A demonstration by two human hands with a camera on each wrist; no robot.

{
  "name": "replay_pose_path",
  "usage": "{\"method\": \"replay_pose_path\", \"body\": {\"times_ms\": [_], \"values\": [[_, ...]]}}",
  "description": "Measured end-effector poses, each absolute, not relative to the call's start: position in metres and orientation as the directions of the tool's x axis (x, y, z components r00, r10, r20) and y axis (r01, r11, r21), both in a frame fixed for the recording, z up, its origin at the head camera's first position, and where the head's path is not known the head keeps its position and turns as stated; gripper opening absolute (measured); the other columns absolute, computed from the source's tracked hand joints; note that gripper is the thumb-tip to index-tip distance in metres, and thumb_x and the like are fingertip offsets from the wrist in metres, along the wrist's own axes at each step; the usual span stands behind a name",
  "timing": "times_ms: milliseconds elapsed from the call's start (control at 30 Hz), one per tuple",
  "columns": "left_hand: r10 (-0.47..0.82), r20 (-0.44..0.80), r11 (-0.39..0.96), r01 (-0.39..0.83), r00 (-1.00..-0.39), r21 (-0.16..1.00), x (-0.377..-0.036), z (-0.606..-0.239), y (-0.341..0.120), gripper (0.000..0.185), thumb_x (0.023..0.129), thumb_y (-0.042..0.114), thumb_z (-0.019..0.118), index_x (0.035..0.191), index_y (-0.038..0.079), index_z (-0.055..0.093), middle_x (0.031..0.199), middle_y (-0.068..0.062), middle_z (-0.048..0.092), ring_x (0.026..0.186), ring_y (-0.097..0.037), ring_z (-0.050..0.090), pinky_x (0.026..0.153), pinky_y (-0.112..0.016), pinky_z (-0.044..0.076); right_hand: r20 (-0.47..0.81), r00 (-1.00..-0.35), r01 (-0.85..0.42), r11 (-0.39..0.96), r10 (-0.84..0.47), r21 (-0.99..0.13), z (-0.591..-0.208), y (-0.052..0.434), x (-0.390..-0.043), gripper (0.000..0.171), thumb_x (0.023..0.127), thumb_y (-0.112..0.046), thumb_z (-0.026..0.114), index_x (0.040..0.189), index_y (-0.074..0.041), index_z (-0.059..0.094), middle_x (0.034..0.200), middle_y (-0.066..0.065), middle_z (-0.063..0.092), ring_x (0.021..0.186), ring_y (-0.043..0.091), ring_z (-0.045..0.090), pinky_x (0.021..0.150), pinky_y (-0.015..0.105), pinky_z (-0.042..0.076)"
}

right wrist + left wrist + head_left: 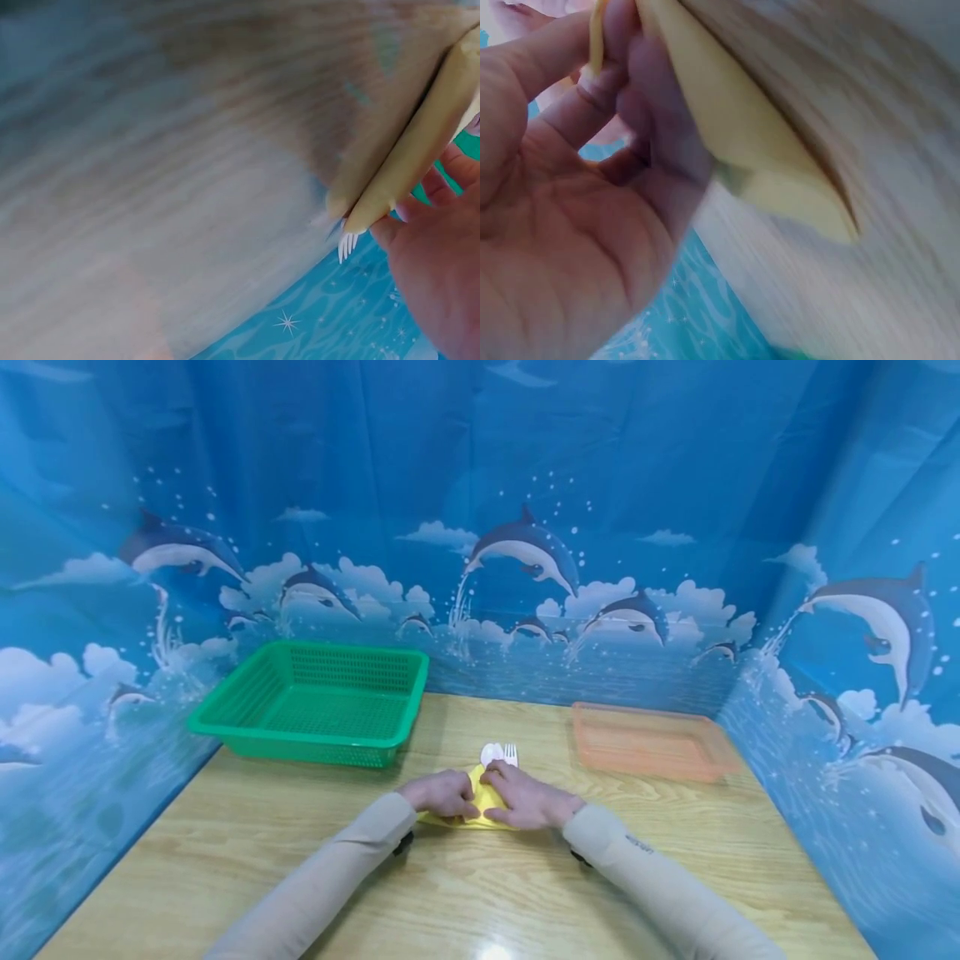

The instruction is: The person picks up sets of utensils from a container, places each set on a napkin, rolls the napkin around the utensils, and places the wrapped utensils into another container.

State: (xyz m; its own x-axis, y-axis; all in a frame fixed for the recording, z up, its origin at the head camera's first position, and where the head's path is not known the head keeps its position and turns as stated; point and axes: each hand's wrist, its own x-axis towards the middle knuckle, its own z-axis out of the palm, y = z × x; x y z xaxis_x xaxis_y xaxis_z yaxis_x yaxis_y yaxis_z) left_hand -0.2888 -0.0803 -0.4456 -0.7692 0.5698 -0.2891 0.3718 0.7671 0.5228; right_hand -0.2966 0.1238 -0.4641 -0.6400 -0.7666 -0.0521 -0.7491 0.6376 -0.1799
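A yellow cloth (487, 795) lies folded on the table between the two hands. From its far end stick out the bowl of a white spoon (491, 753) and the tines of a white fork (511, 754); their handles are hidden in the cloth. My left hand (442, 795) bends over the cloth's left side, and the left wrist view shows a yellow edge pinched in its fingers. On the right side, my right hand (529, 798) grips the cloth with curled fingers, its fingertips close to the fork. In the right wrist view the fork (348, 246) pokes out beyond the rolled edge.
A green plastic basket (315, 745) stands at the back left of the wooden table (480, 877). At the back right lies a shallow orange translucent tray (637, 760). Blue dolphin-print curtains (480, 468) enclose the back and sides.
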Motion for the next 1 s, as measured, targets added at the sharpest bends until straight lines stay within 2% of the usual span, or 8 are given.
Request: {"method": "replay_pose_path", "body": {"times_ms": [133,300,500,667,800,1000], "values": [[0.540,-0.291,0.798,0.371,-0.790,0.474,-0.291,-0.448,-0.082,0.042,0.089,0.028,0.072,0.052,0.016,0.056,0.048,0.009,0.043,0.047,-0.005,0.037,0.045,-0.018,0.028,-0.121,-0.664,-0.726,0.675,-0.738,-0.131,-0.468,0.124,-0.292,0.062,0.102,-0.048,0.038,0.150,-0.008,0.034,0.158,0.013,0.026,0.146,0.029,0.028,0.121,0.044,0.024],[0.524,-0.288,0.801,0.348,-0.801,0.487,-0.292,-0.446,-0.084,0.037,0.086,0.029,0.075,0.056,0.016,0.058,0.053,0.009,0.048,0.051,-0.006,0.041,0.048,-0.019,0.031,-0.194,-0.695,-0.690,0.718,-0.693,-0.091,-0.470,0.121,-0.287,0.068,0.103,-0.055,0.024,0.156,-0.013,0.022,0.166,0.008,0.007,0.153,0.024,0.003,0.125,0.042,0.007],[0.544,-0.229,0.782,0.390,-0.807,0.485,-0.293,-0.433,-0.083,0.024,0.077,0.012,0.082,0.069,0.013,0.059,0.066,0.006,0.054,0.062,-0.009,0.049,0.055,-0.021,0.040,-0.222,-0.707,-0.676,0.734,-0.671,-0.065,-0.469,0.117,-0.284,0.074,0.102,-0.060,0.020,0.158,-0.011,0.014,0.166,0.007,0.001,0.153,0.024,-0.001,0.125,0.043,0.005],[0.641,-0.201,0.705,0.465,-0.741,0.535,-0.294,-0.427,-0.075,0.014,0.083,0.006,0.074,0.073,0.009,0.064,0.067,0.003,0.060,0.057,-0.008,0.052,0.052,-0.019,0.044,-0.237,-0.720,-0.661,0.749,-0.652,-0.051,-0.466,0.115,-0.285,0.076,0.102,-0.060,0.018,0.158,-0.011,0.009,0.166,0.008,0.000,0.153,0.024,-0.002,0.125,0.043,0.006],[0.650,-0.263,0.689,0.407,-0.713,0.599,-0.292,-0.432,-0.073,0.014,0.086,-0.002,0.066,0.074,0.005,0.066,0.060,-0.001,0.061,0.050,-0.010,0.054,0.047,-0.020,0.046,-0.230,-0.723,-0.657,0.751,-0.652,-0.066,-0.467,0.114,-0.284,0.076,0.102,-0.061,0.019,0.158,-0.010,0.010,0.166,0.008,0.001,0.153,0.025,-0.001,0.125,0.043,0.007],[0.625,-0.292,0.674,0.313,-0.724,0.669,-0.291,-0.441,-0.075,0.014,0.084,-0.007,0.066,0.074,0.002,0.067,0.062,-0.005,0.063,0.051,-0.012,0.060,0.051,-0.025,0.055,-0.226,-0.707,-0.670,0.737,-0.670,-0.091,-0.466,0.114,-0.285,0.072,0.104,-0.053,0.024,0.157,-0.007,0.012,0.166,0.010,0.003,0.153,0.027,0.001,0.125,0.044,0.008]]}}
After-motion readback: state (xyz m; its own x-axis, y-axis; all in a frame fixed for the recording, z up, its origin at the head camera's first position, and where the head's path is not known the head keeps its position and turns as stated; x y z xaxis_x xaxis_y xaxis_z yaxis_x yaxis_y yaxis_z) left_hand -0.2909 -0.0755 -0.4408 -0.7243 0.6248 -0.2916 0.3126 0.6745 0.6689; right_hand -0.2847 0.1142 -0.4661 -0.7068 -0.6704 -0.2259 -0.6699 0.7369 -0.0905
